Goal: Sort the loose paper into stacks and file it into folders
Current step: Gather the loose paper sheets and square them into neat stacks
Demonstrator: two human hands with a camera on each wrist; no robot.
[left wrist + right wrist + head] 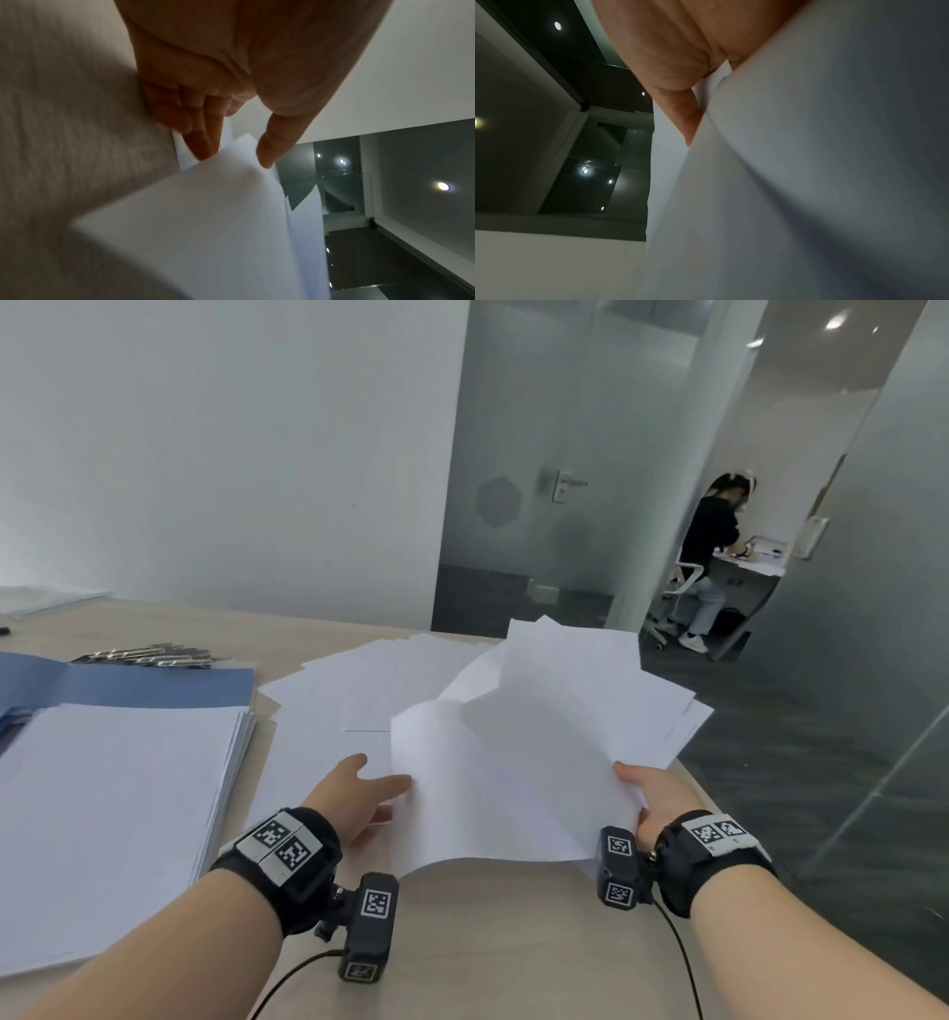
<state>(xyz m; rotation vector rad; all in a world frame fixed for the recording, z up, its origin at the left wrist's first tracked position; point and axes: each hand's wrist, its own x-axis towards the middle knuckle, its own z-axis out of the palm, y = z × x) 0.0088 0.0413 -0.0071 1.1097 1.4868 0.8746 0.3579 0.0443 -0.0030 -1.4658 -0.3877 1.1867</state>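
I hold a fanned bunch of loose white sheets (513, 762) lifted off the wooden table (513, 942). My left hand (359, 793) pinches their left edge, its thumb (272, 146) on top and its fingers (203, 140) beneath the sheets (205, 223). My right hand (652, 798) grips the right edge, the thumb on top; in the right wrist view the sheets (808, 182) run into the palm (670, 60). More loose sheets (369, 680) lie spread on the table behind. At the left a squared paper stack (118, 814) lies on an open blue folder (154, 683).
Metal binder clips (149, 654) lie behind the folder. Another thin paper pile (41, 598) sits at the far left. The table's right edge (714, 809) runs close to my right hand, with dark floor beyond. A person (714, 546) sits at a desk past the glass door.
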